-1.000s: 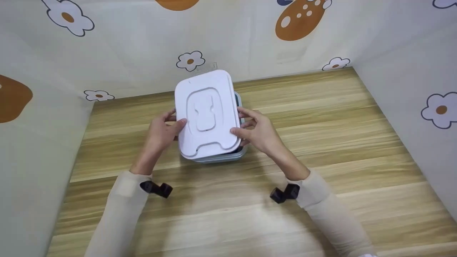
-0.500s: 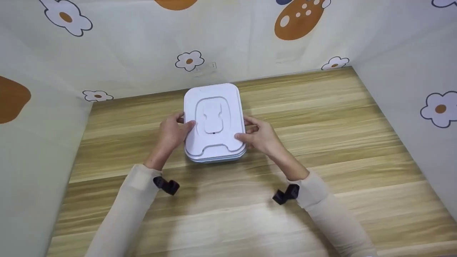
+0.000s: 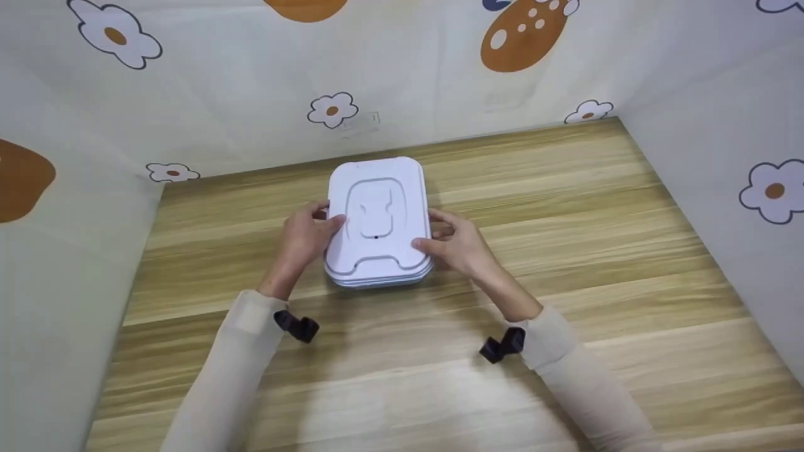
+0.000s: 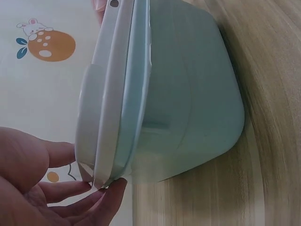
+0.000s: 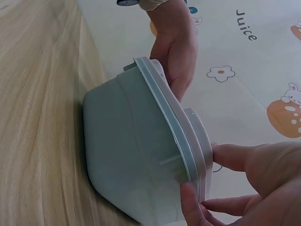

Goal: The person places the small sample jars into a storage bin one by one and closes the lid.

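Observation:
A white rectangular lid (image 3: 378,213) with a moulded relief lies on top of a pale blue-green plastic storage box (image 4: 193,84), which stands on the table. In the head view the lid covers nearly all of the box, and the inside is hidden. My left hand (image 3: 306,235) holds the lid's left edge, thumb on top and fingers at the rim. On the opposite edge my right hand (image 3: 461,245) pinches the lid the same way. The right wrist view has the lid seated along the box's rim, with fingertips (image 5: 190,202) touching just below it.
The wood-grain table (image 3: 597,251) stretches around the box on every side. Behind it rises a pale curtain-like wall (image 3: 427,69) with flowers and orange fruit, and similar panels border the left and right. Black cameras (image 3: 502,345) sit on both wrists.
The lid, earlier tilted and offset to the upper left over the box, has come down and lines up with it. My left hand moved right along with it; the right hand barely shifted.

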Tool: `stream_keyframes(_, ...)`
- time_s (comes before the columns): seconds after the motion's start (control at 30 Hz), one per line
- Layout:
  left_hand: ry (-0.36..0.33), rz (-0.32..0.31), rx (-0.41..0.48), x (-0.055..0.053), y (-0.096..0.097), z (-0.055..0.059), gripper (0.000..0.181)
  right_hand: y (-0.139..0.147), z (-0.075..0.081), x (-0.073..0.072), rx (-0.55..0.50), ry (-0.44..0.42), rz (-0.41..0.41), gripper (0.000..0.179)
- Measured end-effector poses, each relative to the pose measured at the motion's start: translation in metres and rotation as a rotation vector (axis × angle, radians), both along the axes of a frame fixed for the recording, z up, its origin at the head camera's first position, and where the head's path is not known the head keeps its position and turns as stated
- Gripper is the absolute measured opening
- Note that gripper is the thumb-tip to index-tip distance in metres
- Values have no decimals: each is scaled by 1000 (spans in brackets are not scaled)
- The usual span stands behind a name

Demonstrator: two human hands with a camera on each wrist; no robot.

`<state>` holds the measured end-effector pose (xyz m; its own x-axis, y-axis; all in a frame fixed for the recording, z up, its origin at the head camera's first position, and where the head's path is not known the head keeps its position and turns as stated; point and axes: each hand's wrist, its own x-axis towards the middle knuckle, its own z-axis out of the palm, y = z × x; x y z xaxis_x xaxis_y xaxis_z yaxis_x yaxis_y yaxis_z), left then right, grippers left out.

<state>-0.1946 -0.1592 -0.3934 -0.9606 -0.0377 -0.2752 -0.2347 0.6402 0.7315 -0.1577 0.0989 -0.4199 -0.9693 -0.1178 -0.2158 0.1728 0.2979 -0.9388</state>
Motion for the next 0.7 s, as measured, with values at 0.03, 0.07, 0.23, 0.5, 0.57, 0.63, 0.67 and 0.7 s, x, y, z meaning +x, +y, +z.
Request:
stream_keyframes(0.03,0,-6,1,0,-1,-1,56,0,0,0,0,-2,6,73)
stream_keyframes(0.07,0,-11,3,1,-2,-1,56,0,0,0,1,-7,12,73)
stream_keyframes(0.23,-13,-13,73,5,-6,-7,57,1,0,-1,-5,-21,40,72)
stream_keyframes(0.5,19,-18,127,9,-7,-14,56,2,-3,0,-11,-22,49,72)
stream_keyframes(0.57,8,-16,121,9,-8,-15,56,3,-4,0,-5,-23,48,71)
stream_keyframes(0.63,-10,-15,112,9,-8,-15,57,3,-4,0,0,-28,51,71)
stream_keyframes(0.67,-17,-16,109,8,-9,-15,57,4,-4,0,2,-27,51,71)
stream_keyframes(0.7,-19,-21,106,8,-9,-15,58,5,-4,0,7,-19,52,70)
